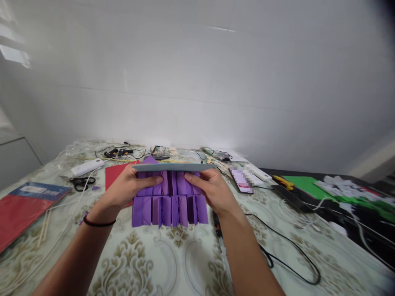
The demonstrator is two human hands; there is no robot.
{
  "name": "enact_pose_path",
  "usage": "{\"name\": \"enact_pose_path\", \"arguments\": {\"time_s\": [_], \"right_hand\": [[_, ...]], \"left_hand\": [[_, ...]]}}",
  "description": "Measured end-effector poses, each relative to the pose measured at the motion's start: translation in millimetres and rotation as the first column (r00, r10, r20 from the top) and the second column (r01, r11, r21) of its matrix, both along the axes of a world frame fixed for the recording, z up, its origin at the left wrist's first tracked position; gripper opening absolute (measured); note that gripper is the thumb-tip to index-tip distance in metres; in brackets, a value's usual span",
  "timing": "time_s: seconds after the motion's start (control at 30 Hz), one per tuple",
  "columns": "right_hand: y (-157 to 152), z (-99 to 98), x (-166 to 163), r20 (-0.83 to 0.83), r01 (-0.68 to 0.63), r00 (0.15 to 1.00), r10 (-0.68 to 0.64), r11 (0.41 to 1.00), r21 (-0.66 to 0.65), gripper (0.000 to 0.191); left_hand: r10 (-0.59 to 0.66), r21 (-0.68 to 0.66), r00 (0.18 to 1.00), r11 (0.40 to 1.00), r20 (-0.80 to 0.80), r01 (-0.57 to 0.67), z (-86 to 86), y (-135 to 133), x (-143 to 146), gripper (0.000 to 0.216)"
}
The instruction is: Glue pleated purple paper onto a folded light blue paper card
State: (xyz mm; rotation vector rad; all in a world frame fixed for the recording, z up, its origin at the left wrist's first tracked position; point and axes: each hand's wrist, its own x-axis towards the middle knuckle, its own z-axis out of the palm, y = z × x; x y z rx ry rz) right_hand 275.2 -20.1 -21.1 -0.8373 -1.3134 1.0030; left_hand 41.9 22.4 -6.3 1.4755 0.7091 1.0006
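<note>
Between my two hands is a purple folded-paper piece (171, 210), made of two rows of upright pleats. A flat grey-blue board (174, 167) runs along its top edge, seen nearly edge-on. My left hand (132, 183) grips the left end, its thumb pressed on the upper row of pleats and its other fingers hidden behind. On the right end, my right hand (212, 187) holds in the same way, thumb on the pleats. The piece is held up above the patterned tablecloth (138, 263).
Black-handled scissors (82, 183), a white power bank-like device (88, 167) and red paper (115, 174) lie left. A red packet (27, 209) is at far left. Rightward are a phone (241, 180), a black cable (296, 246), yellow-handled tool (283, 183) and green sheets (305, 186).
</note>
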Motion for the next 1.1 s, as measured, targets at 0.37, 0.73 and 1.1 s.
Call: {"name": "enact_pose_path", "arguments": {"time_s": [0.37,0.73,1.1], "right_hand": [[14,-14.9,3,0.172,0.083,0.981,-0.088,0.996,0.037,0.021],[-3,-148.4,-25,0.2,-0.016,0.977,0.075,0.959,-0.283,0.028],[0,-164.8,-23,0.35,0.036,0.934,0.064,0.962,-0.272,0.04]], "left_hand": [[0.0,0.111,0.988,0.994,-0.154,0.017,-10.3,13,2,0.03],[0.372,0.201,0.837,0.927,-0.401,-0.316,-125.7,-24,-49,0.046],[0.57,0.837,0.63,0.476,-0.527,0.269,-150.1,-86,-39,0.032]]}}
